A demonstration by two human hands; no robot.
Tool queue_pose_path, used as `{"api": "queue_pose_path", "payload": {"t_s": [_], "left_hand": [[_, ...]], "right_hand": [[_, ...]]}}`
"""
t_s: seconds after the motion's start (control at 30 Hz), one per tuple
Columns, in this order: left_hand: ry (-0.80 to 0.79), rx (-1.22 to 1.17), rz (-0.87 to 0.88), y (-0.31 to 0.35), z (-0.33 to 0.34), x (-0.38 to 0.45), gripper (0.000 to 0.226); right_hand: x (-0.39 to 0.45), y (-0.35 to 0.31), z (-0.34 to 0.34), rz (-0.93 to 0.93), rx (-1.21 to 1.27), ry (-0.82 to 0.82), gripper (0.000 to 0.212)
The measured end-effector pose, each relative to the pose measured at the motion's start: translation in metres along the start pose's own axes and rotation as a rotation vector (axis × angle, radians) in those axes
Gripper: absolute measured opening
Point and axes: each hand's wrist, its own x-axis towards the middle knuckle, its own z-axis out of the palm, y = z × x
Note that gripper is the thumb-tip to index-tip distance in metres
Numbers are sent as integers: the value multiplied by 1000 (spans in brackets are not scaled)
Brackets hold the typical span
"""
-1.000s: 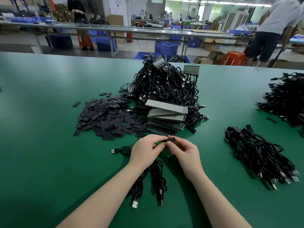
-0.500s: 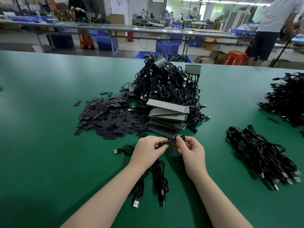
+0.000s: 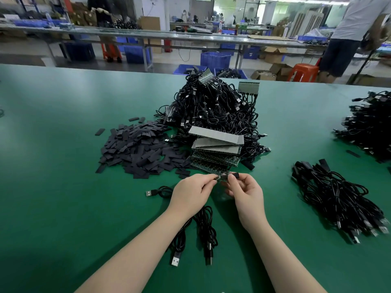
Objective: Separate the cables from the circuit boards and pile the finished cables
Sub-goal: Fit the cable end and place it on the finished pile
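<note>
My left hand (image 3: 193, 193) pinches the left end of a narrow circuit board strip (image 3: 222, 177) just above the green table (image 3: 53, 197). My right hand (image 3: 245, 193) pinches a black cable connector (image 3: 236, 175) at the strip's right end. Black USB cables (image 3: 204, 231) hang from the strip and trail toward me under my left wrist. A stack of bare circuit boards (image 3: 215, 149) lies just beyond my hands. Behind it rises a big heap of cables still on boards (image 3: 213, 108). A pile of finished cables (image 3: 336, 197) lies to the right.
A spread of small black flat pieces (image 3: 139, 151) covers the table left of the boards. Another cable heap (image 3: 370, 127) sits at the far right edge. Beyond the table are workbenches, blue crates (image 3: 214, 60), an orange stool (image 3: 304, 71) and standing people.
The strip and connector between my fingers have come into view and my right fingers have shifted to the strip's right end. Both hands stay in about the same place.
</note>
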Motion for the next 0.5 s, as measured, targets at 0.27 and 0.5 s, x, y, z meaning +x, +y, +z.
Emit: {"api": "queue_pose_path", "payload": {"t_s": [0.27, 0.5], "left_hand": [[-15, 13, -12, -1, 1, 1, 29], [-24, 21, -9, -1, 0, 1, 30]], "right_hand": [[2, 3, -2, -5, -1, -16, 3], [0, 2, 0, -19, -15, -7, 2]]}}
